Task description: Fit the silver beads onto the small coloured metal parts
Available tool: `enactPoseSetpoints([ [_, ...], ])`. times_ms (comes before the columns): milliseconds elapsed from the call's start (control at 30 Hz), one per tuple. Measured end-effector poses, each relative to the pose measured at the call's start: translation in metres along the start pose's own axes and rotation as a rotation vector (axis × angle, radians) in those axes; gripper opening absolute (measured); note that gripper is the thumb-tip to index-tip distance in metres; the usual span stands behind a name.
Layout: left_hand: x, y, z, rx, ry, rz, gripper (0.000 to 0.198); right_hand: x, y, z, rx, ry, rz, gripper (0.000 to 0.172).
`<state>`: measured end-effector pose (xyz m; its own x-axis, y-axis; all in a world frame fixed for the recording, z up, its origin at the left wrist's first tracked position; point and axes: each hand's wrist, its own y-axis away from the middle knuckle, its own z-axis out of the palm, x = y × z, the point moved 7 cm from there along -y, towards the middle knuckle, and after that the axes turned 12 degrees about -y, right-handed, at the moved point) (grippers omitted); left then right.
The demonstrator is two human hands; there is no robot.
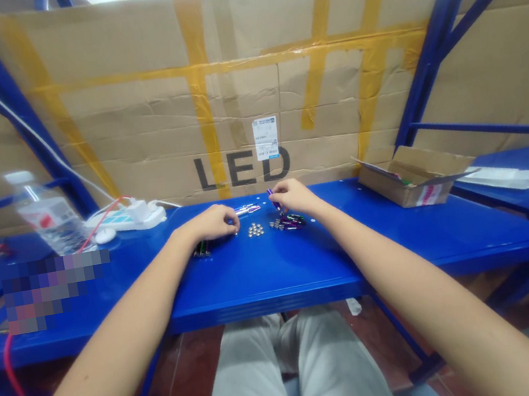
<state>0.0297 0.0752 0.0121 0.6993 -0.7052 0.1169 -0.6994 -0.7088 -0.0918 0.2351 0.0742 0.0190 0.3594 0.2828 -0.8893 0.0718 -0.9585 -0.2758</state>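
My right hand (296,197) pinches a slim purple metallic tube (275,203), tilted, over the blue table. Just beneath it lie several dark, shiny tubes (293,221), some purple and green, with small silvery pieces beside them. My left hand (215,222) rests low over the table, its fingertips closed together near the surface; what they hold, if anything, is too small to make out. Between my hands sits a cluster of small round silvery pieces (255,230). Dark green tubes (201,250) show partly under my left hand. Behind its fingers lie shiny clear-and-purple slim items (247,210).
An open cardboard box (414,180) stands at the right. On the left are a water bottle (52,216), a white power strip (138,216) with plugs, and a red cable (14,375). A large taped cardboard sheet (145,123) walls off the table's back.
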Motion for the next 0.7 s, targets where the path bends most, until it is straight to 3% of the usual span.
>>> enactPoseSetpoints([
  [267,-0.016,0.001,-0.001,0.073,-0.001,-0.091,0.019,0.004,-0.004,0.001,-0.012,-0.033,-0.041,0.012],
  [400,-0.022,-0.002,0.003,0.105,-0.012,-0.036,0.023,0.003,-0.006,0.004,-0.027,-0.051,-0.089,0.008],
  [500,-0.023,-0.004,0.007,0.075,-0.029,-0.016,0.021,0.001,-0.005,0.009,-0.061,-0.045,-0.125,0.007],
  [700,-0.021,0.0,0.006,-0.026,-0.017,-0.155,0.016,-0.004,-0.001,0.018,-0.116,-0.027,-0.168,0.008],
])
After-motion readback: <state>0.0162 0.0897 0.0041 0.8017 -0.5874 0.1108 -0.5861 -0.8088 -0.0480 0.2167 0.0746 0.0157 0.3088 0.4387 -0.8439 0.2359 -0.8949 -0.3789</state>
